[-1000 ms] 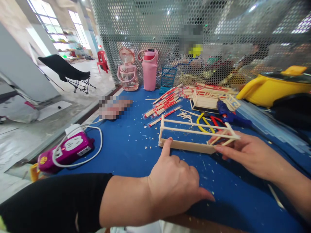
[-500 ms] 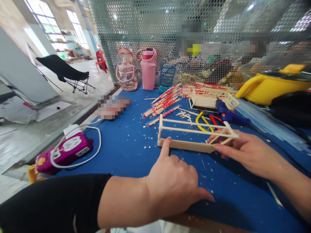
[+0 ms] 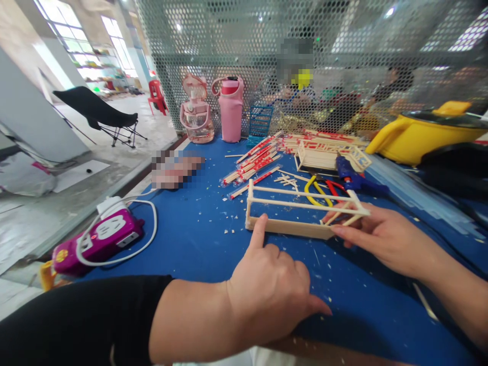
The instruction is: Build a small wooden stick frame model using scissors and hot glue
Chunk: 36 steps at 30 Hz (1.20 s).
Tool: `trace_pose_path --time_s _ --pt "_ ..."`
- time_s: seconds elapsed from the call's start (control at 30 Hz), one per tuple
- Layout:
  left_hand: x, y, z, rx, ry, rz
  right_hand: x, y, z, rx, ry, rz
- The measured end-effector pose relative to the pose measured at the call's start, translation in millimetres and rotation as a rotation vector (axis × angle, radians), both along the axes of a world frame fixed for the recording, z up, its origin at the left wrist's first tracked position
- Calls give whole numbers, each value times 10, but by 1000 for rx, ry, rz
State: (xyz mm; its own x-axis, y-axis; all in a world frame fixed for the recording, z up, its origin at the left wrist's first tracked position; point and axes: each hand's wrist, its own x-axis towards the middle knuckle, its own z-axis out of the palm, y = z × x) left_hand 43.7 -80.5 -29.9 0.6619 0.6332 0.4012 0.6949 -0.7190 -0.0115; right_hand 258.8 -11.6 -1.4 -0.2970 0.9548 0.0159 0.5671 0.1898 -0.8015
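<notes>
A small wooden frame [image 3: 292, 227], built of pale sticks with a flat strip along its near lower side, rests over the blue tabletop. My right hand [image 3: 385, 236] pinches its right end, the thumb on the near side and the other fingers partly hidden behind the sticks. One outstretched finger of my left hand [image 3: 272, 290] touches the strip near the frame's left end. That hand's middle fingers are curled, its thumb points away to the right, and it grasps nothing.
Behind the frame lie loose sticks [image 3: 290, 181], wrapped chopsticks [image 3: 251, 165], yellow-and-red-handled pliers [image 3: 316, 193], a blue glue gun [image 3: 354, 178] and another stick structure [image 3: 318, 160]. A purple power strip [image 3: 99, 236] sits left. Pink bottles [image 3: 231, 114] and a yellow pot [image 3: 423, 137] stand at the back.
The whole view has shifted slightly to the left. Both hands and the frame keep the same positions relative to each other.
</notes>
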Motion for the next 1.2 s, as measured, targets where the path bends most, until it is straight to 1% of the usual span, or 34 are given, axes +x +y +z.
trace_pose_path --time_s 0.1,0.2,0.3,0.43,0.67,0.77,0.83,0.9,0.97,1.03,1.1,1.2 --pt "-2 17 -4 57 -9 -35 24 2 -21 -25 0 5" --pt "-2 48 18 4 0 -58 34 -1 -36 -49 5 17" --pt "2 59 37 -53 0 -56 32 -4 -44 -40 32 28" --pt "6 46 42 -80 -5 -58 18 -10 -32 -43 61 22" --pt "-3 49 19 -54 -21 -50 1 -32 -7 -44 95 19" --pt "-11 30 18 24 -71 -64 15 -27 -32 -42 88 23" --pt "-15 -1 36 94 -144 -128 22 -26 -41 -49 83 24" --pt "-19 -35 64 128 -218 -235 23 -29 -37 -49 77 26" --pt "-24 -57 90 115 -235 -351 20 -35 -27 -34 64 25" --pt "-32 -59 106 84 -201 -444 22 -35 -26 -18 45 23" --pt "-45 -45 114 46 -174 -492 32 -28 -41 -14 31 29" --pt "-72 -15 123 22 -174 -472 53 -6 -79 -17 35 50"
